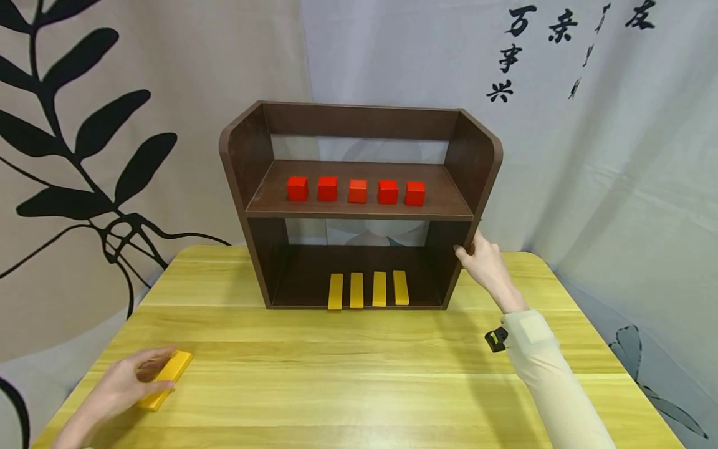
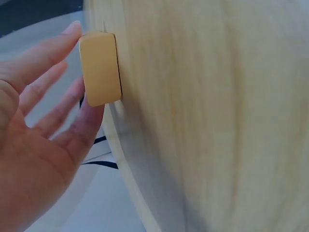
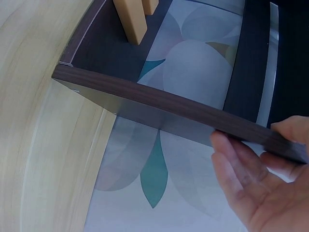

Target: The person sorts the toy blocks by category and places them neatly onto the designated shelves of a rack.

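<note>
At the table's front left, my left hand [image 1: 124, 381] pinches a long yellow block [image 1: 171, 371] between thumb and fingers. The left wrist view shows that block [image 2: 100, 67] end-on, low over the wood or touching it; I cannot tell which. My right hand [image 1: 485, 265] holds the right side panel of a dark brown two-tier shelf [image 1: 359, 216]. In the right wrist view the thumb and fingers of the right hand [image 3: 256, 188] lie on both faces of that panel [image 3: 159, 99]. Several yellow blocks [image 1: 356, 290] stand in a row on the lower tier.
Several red cubes [image 1: 358, 191] are spaced in a row on the upper tier. The shelf stands toward the back of a light wooden table [image 1: 348, 374]. Behind hangs a pale curtain [image 1: 392, 50] with black plant shapes and writing.
</note>
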Demonstrator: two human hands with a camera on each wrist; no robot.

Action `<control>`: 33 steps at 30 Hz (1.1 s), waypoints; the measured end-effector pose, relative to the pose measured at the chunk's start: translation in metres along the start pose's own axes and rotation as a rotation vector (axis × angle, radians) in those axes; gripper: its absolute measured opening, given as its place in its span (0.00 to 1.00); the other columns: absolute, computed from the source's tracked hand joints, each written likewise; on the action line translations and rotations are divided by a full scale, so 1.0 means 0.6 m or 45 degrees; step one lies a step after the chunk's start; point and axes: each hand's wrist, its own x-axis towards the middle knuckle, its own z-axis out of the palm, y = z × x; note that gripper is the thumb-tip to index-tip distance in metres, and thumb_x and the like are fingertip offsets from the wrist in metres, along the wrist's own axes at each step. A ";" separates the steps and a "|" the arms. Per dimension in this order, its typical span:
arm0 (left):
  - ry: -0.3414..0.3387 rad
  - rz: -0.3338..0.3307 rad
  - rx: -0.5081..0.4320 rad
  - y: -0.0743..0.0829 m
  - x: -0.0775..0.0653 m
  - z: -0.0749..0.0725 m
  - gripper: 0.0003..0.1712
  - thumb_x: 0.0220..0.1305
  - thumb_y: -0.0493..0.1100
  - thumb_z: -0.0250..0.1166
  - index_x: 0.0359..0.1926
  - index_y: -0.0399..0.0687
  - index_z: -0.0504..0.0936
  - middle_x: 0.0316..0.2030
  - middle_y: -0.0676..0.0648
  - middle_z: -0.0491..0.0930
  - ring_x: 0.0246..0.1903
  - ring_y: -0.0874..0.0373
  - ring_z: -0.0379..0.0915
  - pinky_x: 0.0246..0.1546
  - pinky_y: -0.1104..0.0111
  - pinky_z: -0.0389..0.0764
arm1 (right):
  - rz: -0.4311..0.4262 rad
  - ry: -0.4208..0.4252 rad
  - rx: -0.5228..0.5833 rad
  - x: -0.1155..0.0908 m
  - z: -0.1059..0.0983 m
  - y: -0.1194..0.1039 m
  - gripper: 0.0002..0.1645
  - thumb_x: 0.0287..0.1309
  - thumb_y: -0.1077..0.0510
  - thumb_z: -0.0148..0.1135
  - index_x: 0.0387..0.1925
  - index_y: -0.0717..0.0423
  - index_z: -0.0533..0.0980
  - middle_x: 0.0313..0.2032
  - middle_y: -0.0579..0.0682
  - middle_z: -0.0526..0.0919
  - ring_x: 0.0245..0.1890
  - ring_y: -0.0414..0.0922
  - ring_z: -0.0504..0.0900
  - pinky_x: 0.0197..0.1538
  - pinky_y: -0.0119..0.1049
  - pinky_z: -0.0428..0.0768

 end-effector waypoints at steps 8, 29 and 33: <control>-0.142 -0.072 0.011 -0.003 0.006 -0.003 0.40 0.56 0.54 0.68 0.61 0.30 0.71 0.52 0.32 0.78 0.37 0.67 0.77 0.33 0.73 0.81 | -0.002 0.001 -0.001 -0.002 -0.002 -0.001 0.23 0.67 0.50 0.50 0.57 0.59 0.64 0.46 0.67 0.81 0.24 0.49 0.77 0.24 0.35 0.69; 0.050 0.121 0.161 0.018 0.014 0.014 0.31 0.49 0.42 0.73 0.55 0.35 0.78 0.46 0.30 0.80 0.39 0.44 0.80 0.33 0.63 0.84 | -0.012 0.018 -0.007 -0.002 -0.001 -0.001 0.21 0.66 0.51 0.51 0.54 0.59 0.65 0.44 0.66 0.82 0.30 0.52 0.80 0.27 0.36 0.71; 0.092 0.162 0.146 0.030 0.016 0.018 0.29 0.49 0.42 0.73 0.53 0.37 0.79 0.47 0.31 0.81 0.38 0.45 0.80 0.31 0.65 0.84 | -0.006 0.012 -0.001 -0.002 -0.002 -0.002 0.22 0.67 0.51 0.50 0.55 0.59 0.65 0.45 0.67 0.81 0.28 0.51 0.79 0.26 0.35 0.70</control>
